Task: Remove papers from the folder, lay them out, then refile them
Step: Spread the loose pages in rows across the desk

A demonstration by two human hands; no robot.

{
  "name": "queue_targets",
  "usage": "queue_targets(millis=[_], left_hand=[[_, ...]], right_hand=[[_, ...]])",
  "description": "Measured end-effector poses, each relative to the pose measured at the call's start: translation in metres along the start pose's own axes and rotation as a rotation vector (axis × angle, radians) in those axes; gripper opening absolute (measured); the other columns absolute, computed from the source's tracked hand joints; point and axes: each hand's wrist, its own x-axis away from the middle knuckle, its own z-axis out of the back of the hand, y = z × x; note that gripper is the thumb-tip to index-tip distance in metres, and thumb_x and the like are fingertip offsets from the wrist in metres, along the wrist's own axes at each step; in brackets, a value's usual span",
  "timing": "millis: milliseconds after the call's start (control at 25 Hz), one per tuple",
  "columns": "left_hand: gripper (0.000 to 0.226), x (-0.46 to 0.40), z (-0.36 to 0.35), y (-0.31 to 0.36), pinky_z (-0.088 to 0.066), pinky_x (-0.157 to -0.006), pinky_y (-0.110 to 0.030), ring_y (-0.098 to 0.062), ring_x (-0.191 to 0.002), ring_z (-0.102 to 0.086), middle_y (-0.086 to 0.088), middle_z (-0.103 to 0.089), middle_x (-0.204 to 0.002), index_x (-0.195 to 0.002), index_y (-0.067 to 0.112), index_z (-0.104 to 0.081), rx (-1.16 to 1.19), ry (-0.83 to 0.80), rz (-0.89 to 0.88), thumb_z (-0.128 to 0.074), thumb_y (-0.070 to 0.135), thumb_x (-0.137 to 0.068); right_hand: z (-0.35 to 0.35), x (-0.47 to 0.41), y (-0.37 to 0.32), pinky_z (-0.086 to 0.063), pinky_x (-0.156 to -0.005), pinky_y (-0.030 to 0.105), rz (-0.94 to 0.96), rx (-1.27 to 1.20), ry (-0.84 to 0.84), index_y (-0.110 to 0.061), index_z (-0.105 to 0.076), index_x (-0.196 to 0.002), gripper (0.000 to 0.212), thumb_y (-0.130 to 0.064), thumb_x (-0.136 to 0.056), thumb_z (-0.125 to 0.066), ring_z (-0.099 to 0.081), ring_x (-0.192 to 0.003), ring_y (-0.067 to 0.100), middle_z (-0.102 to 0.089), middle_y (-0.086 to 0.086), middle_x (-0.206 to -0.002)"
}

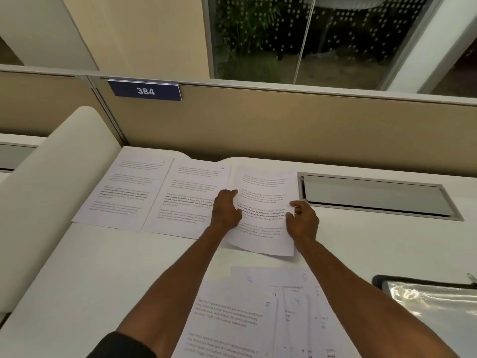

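- Far left, I see a cream rounded divider (59, 192) rising beside the white surface (103, 267).
- On the partition behind sits a blue plate (145, 90) reading 384.
- Sheet one (124, 192) lies flat at the back left of the surface; sheet two (188, 197) lies just beside it on its right, edges touching or nearly so.
- My left hand (225, 210) grips the left edge of sheet three (263, 210), thumb on top of the page, fingers curled under.
- Sheet three is right of sheet two, its near edge lifted and curled off the surface, its far edge down against the partition.
- My right hand (303, 219) pinches the right edge of the same sheet, thumb on top.
- Nearer me, between my forearms, a loose pile (247, 319) of remaining pages lies fanned, with handwritten numbers on the corners.
- Right of sheet three, a grey cable hatch (374, 195) is set into the surface.
- Near right, the folder (433, 298), with a dark edge and glossy clear sleeve, lies flat, partly out of view.
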Motion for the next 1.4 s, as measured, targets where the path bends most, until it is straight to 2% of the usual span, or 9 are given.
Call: queue_targets(millis=[40,120,240,360,520,720,920,1280,1400], left_hand=[[0.063,-0.001,-0.002,-0.004,-0.03,-0.115,-0.031,-0.026,-0.138,-0.04,-0.009,-0.043,-0.15,-0.145,0.012,-0.044,-0.018,-0.003,-0.019,-0.072,0.012,-0.088],[0.063,0.0,-0.008,-0.015,-0.028,-0.117,-0.035,-0.026,-0.142,-0.034,-0.01,-0.039,-0.153,-0.144,0.012,-0.046,-0.077,0.009,-0.076,-0.072,0.014,-0.087],[0.056,0.006,-0.019,-0.034,-0.026,-0.12,-0.045,-0.031,-0.145,-0.028,-0.012,-0.041,-0.152,-0.138,0.011,-0.055,-0.206,0.104,-0.165,-0.073,0.022,-0.086],[0.051,0.011,-0.026,-0.048,-0.018,-0.122,-0.049,-0.036,-0.148,-0.023,-0.016,-0.039,-0.154,-0.138,0.008,-0.056,-0.251,0.112,-0.188,-0.066,0.023,-0.091],[0.049,0.011,-0.028,-0.053,-0.013,-0.124,-0.046,-0.035,-0.15,-0.018,-0.013,-0.034,-0.158,-0.143,0.006,-0.049,-0.254,0.076,-0.211,-0.054,0.019,-0.097],[0.053,0.011,-0.03,-0.053,-0.009,-0.124,-0.041,-0.031,-0.151,-0.016,-0.008,-0.035,-0.158,-0.148,0.006,-0.041,-0.206,0.078,-0.235,-0.052,0.016,-0.098],[0.054,0.009,-0.032,-0.06,-0.007,-0.123,-0.033,-0.027,-0.152,-0.013,-0.005,-0.035,-0.158,-0.15,0.008,-0.038,-0.188,0.072,-0.239,-0.05,0.013,-0.097],[0.054,0.008,-0.033,-0.064,-0.012,-0.125,-0.041,-0.027,-0.152,-0.012,-0.006,-0.034,-0.159,-0.151,0.007,-0.038,-0.162,0.067,-0.263,-0.048,0.008,-0.097],[0.053,0.013,-0.033,-0.058,-0.016,-0.124,-0.044,-0.028,-0.152,-0.013,-0.007,-0.034,-0.158,-0.15,0.007,-0.039,-0.154,0.083,-0.279,-0.048,0.008,-0.097]], right_hand=[[-0.003,-0.004,0.003,-0.053,-0.086,0.032,0.016,0.034,-0.004,-0.009,-0.067,-0.116,0.03,0.001,-0.087,-0.065,-0.059,-0.084,0.018,-0.069,0.011,-0.103],[-0.006,-0.009,0.009,-0.046,-0.084,0.023,0.048,0.095,-0.036,-0.006,-0.068,-0.121,0.034,-0.001,-0.088,-0.065,-0.059,-0.087,0.018,-0.07,0.013,-0.109],[-0.008,-0.013,0.02,-0.042,-0.087,0.02,0.09,0.167,-0.081,-0.008,-0.066,-0.127,0.04,-0.002,-0.088,-0.068,-0.063,-0.096,0.023,-0.069,0.012,-0.118],[-0.008,-0.015,0.024,-0.044,-0.093,0.025,0.122,0.196,-0.113,-0.011,-0.061,-0.133,0.048,-0.003,-0.087,-0.069,-0.063,-0.106,0.027,-0.065,0.014,-0.125],[-0.01,-0.015,0.027,-0.046,-0.106,0.041,0.156,0.251,-0.166,-0.012,-0.043,-0.149,0.067,-0.008,-0.088,-0.072,-0.056,-0.123,0.031,-0.055,0.014,-0.139],[-0.012,-0.018,0.031,-0.038,-0.11,0.036,0.189,0.4,-0.212,-0.004,-0.038,-0.151,0.067,-0.014,-0.093,-0.067,-0.05,-0.13,0.031,-0.049,0.016,-0.146],[-0.013,-0.02,0.031,-0.038,-0.109,0.035,0.217,0.423,-0.222,-0.002,-0.04,-0.149,0.064,-0.017,-0.093,-0.068,-0.049,-0.13,0.031,-0.046,0.016,-0.147],[-0.015,-0.024,0.04,-0.046,-0.106,0.043,0.237,0.378,-0.2,0.0,-0.046,-0.146,0.06,-0.017,-0.093,-0.069,-0.057,-0.12,0.034,-0.049,0.019,-0.14],[-0.007,-0.02,0.041,-0.05,-0.101,0.044,0.242,0.339,-0.14,-0.004,-0.053,-0.142,0.058,-0.022,-0.09,-0.072,-0.06,-0.114,0.032,-0.052,0.018,-0.136]])
